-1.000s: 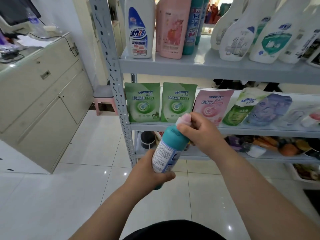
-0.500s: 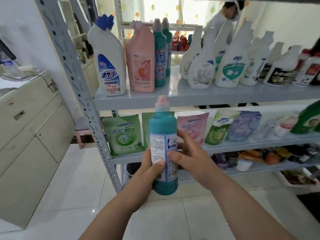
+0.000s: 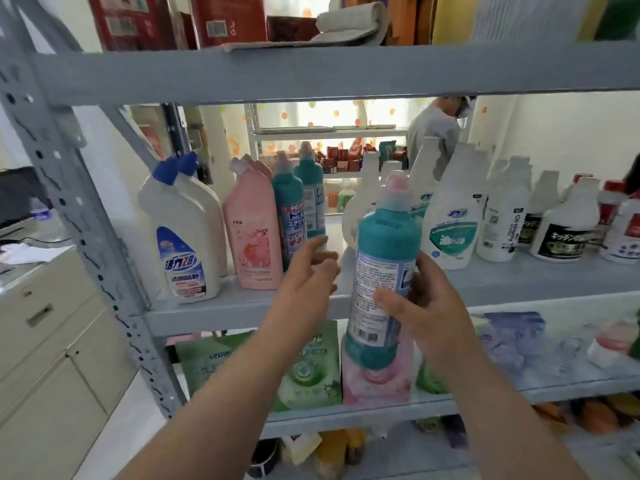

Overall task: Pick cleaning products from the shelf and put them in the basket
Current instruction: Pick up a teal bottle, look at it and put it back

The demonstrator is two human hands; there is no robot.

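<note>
At the middle shelf of the grey rack, we log both hands raised in front of the stock. The right hand grips the held bottle around its label, thumb across the front and fingers curled behind. The bottle is off the shelf, in the air just before its front edge. Its long axis is near vertical, cap leaning a little to the right.

Appearance: teal body, pale pink cap, white-and-blue label of fine print, barcode low on the label. Fill level not visible.

The left hand holds nothing, fingers straight and loosely spread, pointing up and forward. Just beyond its fingertips stand two teal bottles of the same make, upright, one behind the other. A pink bottle is on their left and white spray bottles on their right. We cannot tell whether the fingertips touch them.

Key relation: those bottles lie ahead and slightly left of the left hand, which is nearer; the right is occupied. We judge that a side-on grasp around the upright body would suit. The basket is not in view, so the drop-off direction is unknown.
</note>
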